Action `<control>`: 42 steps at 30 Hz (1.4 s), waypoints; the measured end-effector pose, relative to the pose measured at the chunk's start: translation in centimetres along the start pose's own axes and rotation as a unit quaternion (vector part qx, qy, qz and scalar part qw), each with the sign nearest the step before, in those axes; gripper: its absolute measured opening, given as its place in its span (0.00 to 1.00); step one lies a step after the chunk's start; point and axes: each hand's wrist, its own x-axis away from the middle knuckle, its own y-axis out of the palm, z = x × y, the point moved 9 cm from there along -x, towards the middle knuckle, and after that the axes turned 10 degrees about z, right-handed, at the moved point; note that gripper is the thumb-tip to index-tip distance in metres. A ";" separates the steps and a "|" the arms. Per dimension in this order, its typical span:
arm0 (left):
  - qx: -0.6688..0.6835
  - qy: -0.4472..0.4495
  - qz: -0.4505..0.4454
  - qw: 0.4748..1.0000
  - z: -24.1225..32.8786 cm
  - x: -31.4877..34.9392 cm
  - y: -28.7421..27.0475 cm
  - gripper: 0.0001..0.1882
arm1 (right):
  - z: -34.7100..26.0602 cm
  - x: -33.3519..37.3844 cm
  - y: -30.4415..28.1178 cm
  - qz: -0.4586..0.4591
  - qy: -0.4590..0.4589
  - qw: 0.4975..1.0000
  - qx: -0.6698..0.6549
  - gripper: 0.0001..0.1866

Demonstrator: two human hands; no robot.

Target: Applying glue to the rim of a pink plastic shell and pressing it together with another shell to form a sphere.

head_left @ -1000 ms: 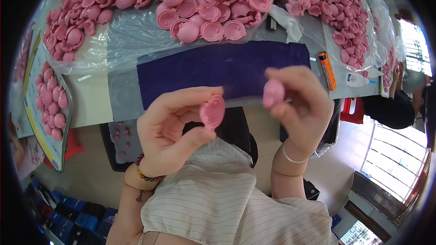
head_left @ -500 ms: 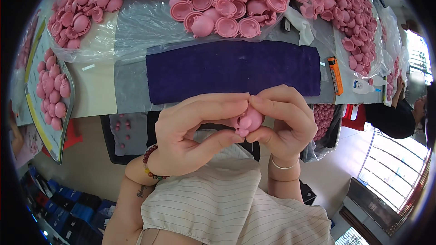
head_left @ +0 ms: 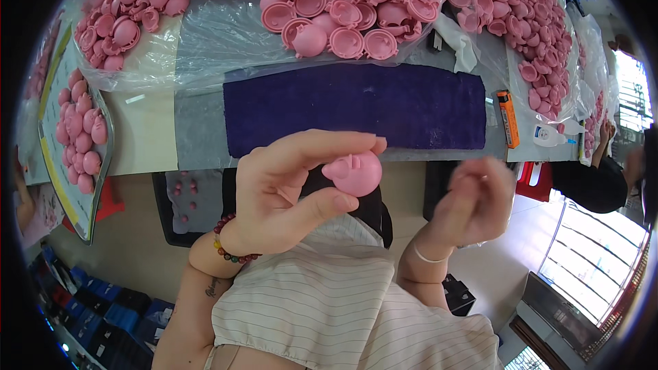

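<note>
A small round pink plastic pig (head_left: 361, 176), with what look like ears and a snout, is pinched between the thumb and fingers of my left hand (head_left: 274, 181). It hangs over the near edge of the table. My right hand (head_left: 476, 199) is apart from it, off to the right, with its fingers smeared by motion; whether anything is in them cannot be made out. Beyond both hands lies a dark purple cloth (head_left: 356, 106) on the table. Past the cloth, a heap of loose pink shell halves (head_left: 346, 41) rests on clear plastic sheeting.
More pink halves (head_left: 541, 48) fill the far right. A tray (head_left: 103, 185) with several closed pink pieces stands at left. An orange box (head_left: 508, 118) and a small white bottle (head_left: 546, 135) lie right of the cloth. A dark bin (head_left: 169, 216) sits below the table; another person (head_left: 596, 181) is at right.
My right hand has let go of the pink pig and moved away to the right. The left hand still holds the pig, which has turned and shifted slightly left.
</note>
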 end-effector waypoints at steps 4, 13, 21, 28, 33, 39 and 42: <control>-0.046 0.057 -0.068 0.995 1.2 0.4 0.2 0.19 | 5.6 -1.4 -8.3 0.314 0.006 0.947 0.071 0.15; 0.103 -0.050 -0.013 0.993 1.3 1.1 -1.8 0.24 | 16.3 -5.1 -10.8 0.158 0.157 0.932 0.284 0.19; -0.561 0.300 0.360 0.683 16.5 4.0 -15.0 0.17 | 14.1 -4.4 -11.2 0.259 0.166 0.930 0.203 0.14; -0.769 0.321 0.378 0.403 18.8 2.0 -16.1 0.12 | 8.8 -3.1 -8.1 0.291 0.166 0.942 0.032 0.15; -0.655 0.314 0.072 0.683 8.7 -4.1 -3.9 0.13 | 6.6 -1.5 -6.1 0.251 0.160 0.953 -0.055 0.19; -0.664 0.296 0.036 0.686 4.8 -5.3 -1.2 0.13 | 5.8 -0.1 -4.9 0.179 0.185 0.963 -0.077 0.18; -0.658 0.227 0.077 0.714 5.0 -5.6 -2.8 0.07 | 5.9 0.5 -4.8 0.171 0.192 0.964 -0.068 0.18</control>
